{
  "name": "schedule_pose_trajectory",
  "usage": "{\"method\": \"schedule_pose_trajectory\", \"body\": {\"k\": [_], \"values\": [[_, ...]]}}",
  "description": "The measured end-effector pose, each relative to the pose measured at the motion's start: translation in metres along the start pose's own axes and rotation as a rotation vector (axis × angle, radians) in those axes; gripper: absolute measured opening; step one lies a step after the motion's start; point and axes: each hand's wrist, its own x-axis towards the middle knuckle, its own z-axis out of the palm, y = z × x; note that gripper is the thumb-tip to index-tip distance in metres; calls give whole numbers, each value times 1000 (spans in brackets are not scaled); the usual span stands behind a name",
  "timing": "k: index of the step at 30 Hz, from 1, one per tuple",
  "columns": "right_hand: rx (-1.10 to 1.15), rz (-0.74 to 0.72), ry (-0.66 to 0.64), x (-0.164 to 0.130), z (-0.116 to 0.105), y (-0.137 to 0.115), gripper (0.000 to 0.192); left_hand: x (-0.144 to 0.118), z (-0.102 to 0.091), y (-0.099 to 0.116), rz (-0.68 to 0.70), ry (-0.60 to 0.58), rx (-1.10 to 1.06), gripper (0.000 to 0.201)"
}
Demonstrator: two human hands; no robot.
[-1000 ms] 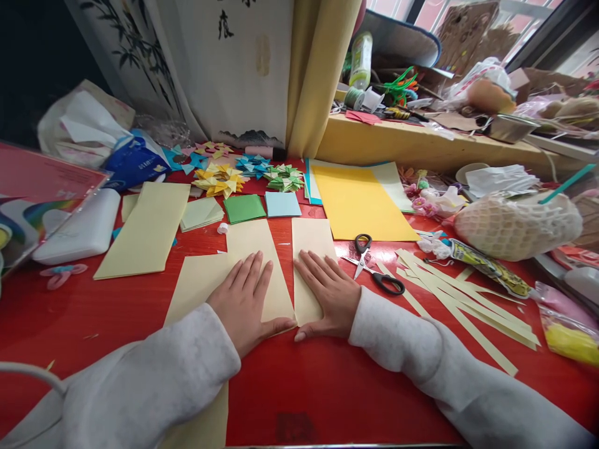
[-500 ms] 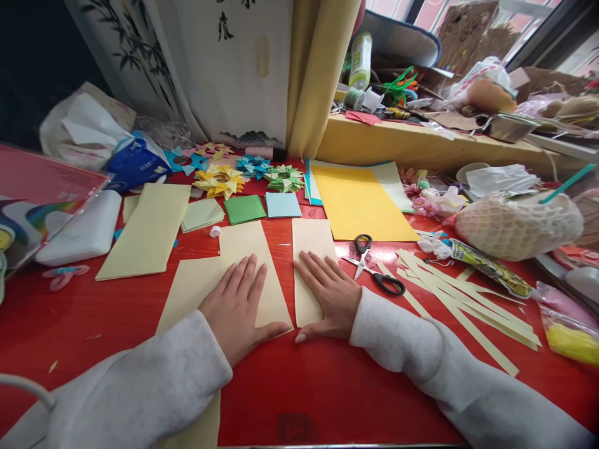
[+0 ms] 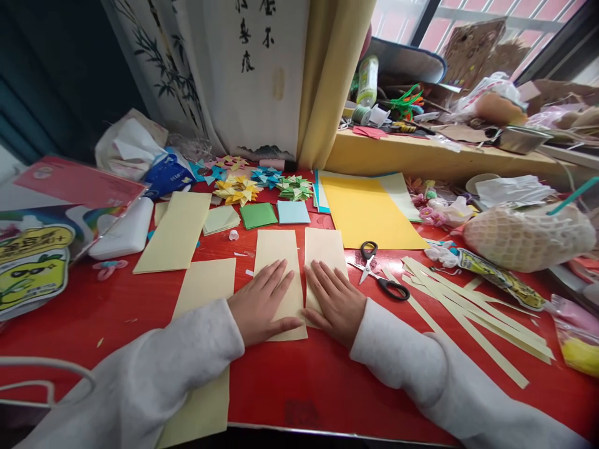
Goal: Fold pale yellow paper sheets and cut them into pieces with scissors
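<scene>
Head view: the left hand (image 3: 262, 304) and right hand (image 3: 336, 302) lie spread flat on two paper strips (image 3: 279, 262); it seems best to press evenly so neither slips.

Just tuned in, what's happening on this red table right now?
A person in grey sleeves presses both hands flat on two pale yellow paper strips lying side by side on the red table. The left hand covers the left strip, the right hand the right strip. Scissors lie closed just right of the hands, with thin cut slivers beyond. Folded paper stars sit at the back.
</scene>
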Motion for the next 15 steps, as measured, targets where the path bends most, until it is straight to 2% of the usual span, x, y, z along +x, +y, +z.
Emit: {"method": "schedule_pose_trajectory", "body": {"k": [2, 4, 7, 11, 13, 15], "values": [[-11, 4, 3, 0, 1, -2, 52, -1, -8, -13, -34, -9, 10, 72], [-22, 36, 22, 1, 4, -4, 42, -8, -16, -32, -117, 35, 59, 61], [-33, 72, 53, 2, 9, -7, 38, -24, -23, -63, -234, 80, 113, 45], [-17, 26, 80, 3, -1, -4, 38, -43, -28, -89, -406, -3, 26, 40], [0, 22, 191, 3, -17, -3, 39, -46, -32, -92, -465, -66, -72, 41], [26, 25, 367, 3, -37, -5, 38, -44, -36, -92, -504, -106, -130, 44]]}}
